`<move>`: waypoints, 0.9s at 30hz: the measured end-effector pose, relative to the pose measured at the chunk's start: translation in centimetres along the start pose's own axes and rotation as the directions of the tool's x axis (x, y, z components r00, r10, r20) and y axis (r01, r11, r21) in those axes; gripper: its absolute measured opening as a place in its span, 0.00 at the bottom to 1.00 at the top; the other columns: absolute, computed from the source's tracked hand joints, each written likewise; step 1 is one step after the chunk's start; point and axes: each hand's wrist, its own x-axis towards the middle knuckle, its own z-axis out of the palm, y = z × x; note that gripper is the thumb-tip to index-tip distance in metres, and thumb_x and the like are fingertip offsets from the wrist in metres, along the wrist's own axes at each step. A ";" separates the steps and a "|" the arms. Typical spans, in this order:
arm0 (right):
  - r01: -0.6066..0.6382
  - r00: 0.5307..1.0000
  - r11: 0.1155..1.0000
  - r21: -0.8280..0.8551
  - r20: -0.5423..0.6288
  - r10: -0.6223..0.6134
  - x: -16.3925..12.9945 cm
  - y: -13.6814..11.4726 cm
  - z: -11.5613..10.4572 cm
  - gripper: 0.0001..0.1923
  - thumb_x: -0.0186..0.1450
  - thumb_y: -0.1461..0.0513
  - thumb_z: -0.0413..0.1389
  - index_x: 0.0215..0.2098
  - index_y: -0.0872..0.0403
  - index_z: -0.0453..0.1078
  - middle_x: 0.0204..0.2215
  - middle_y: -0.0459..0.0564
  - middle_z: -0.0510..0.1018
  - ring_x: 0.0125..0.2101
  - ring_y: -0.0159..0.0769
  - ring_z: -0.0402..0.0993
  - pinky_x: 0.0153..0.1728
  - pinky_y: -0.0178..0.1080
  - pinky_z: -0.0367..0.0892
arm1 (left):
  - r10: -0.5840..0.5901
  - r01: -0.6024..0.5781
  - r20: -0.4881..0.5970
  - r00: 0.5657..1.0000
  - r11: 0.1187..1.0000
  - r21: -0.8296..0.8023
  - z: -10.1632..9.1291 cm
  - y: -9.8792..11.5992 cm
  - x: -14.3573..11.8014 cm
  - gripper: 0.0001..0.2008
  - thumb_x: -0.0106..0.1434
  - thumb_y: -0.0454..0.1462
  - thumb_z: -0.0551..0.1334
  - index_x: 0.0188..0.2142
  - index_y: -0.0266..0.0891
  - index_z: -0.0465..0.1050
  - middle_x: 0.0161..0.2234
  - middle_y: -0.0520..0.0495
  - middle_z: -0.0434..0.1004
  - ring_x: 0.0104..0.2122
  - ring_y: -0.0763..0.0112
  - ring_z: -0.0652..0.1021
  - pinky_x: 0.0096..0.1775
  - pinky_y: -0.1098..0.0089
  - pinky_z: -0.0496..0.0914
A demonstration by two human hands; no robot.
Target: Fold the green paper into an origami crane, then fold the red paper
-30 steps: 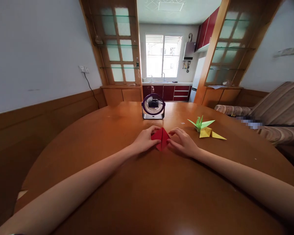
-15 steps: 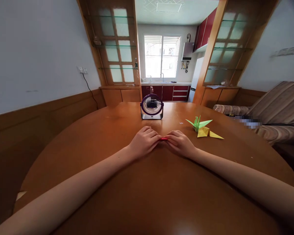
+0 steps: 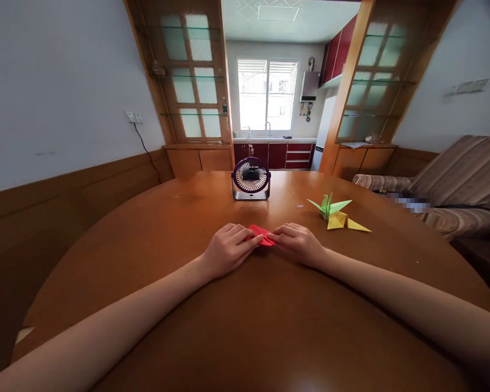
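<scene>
Red folded paper [image 3: 262, 236] lies flat on the wooden tabletop [image 3: 245, 326], directly between the two hands. The left hand [image 3: 225, 250] rests palm down with its fingers curled, the fingertips pressing on the paper's left edge. The right hand [image 3: 297, 244] lies likewise palm down, its fingertips pressing the paper's right edge, so that the two sets of fingertips nearly meet over the sheet. Whether either hand pinches the paper or only presses it flat cannot be told. Beyond the hands, at the far side of the tabletop, stands a small purple desk fan [image 3: 251, 178]. To the right of the right hand and farther off sit a green paper crane [image 3: 329, 204] and, touching it, a yellow folded paper figure [image 3: 345, 222].
</scene>
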 end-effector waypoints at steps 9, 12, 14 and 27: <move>-0.084 0.988 0.987 0.135 -0.116 0.100 -0.2 0.2 0.3 0.14 0.69 0.62 0.52 0.51 0.50 0.73 0.36 0.52 0.78 0.34 0.35 0.75 0.35 0.38 0.72 | -0.151 0.131 -0.107 0.983 0.977 -0.170 -0.9 -0.2 -0.1 0.12 0.67 0.34 0.58 0.49 0.44 0.73 0.40 0.46 0.79 0.39 0.68 0.77 0.39 0.66 0.70; -0.161 0.975 0.933 0.322 -0.095 0.201 -0.2 0.3 0.1 0.15 0.70 0.62 0.51 0.52 0.51 0.72 0.38 0.54 0.77 0.36 0.35 0.76 0.36 0.37 0.73 | -0.294 0.245 -0.136 0.946 0.924 -0.292 -0.6 -0.3 -0.2 0.11 0.68 0.34 0.57 0.48 0.42 0.74 0.41 0.45 0.78 0.39 0.68 0.77 0.40 0.66 0.71; -0.204 0.964 0.890 0.407 -0.074 0.255 -0.2 0.4 -0.1 0.14 0.70 0.62 0.51 0.50 0.52 0.73 0.39 0.54 0.77 0.37 0.35 0.76 0.37 0.37 0.73 | -0.399 0.331 -0.111 0.910 0.862 -0.383 -0.4 -0.4 -0.2 0.10 0.68 0.34 0.57 0.47 0.41 0.74 0.41 0.45 0.78 0.40 0.68 0.77 0.41 0.66 0.71; -0.509 0.773 0.569 0.646 0.053 0.632 0.2 1.2 -0.1 0.14 0.62 0.51 0.60 0.32 0.54 0.76 0.31 0.50 0.78 0.29 0.34 0.73 0.28 0.36 0.68 | -0.803 0.615 0.120 0.584 0.342 -0.710 0.7 -0.9 -0.3 0.10 0.66 0.43 0.58 0.36 0.39 0.70 0.31 0.50 0.74 0.30 0.73 0.74 0.34 0.72 0.68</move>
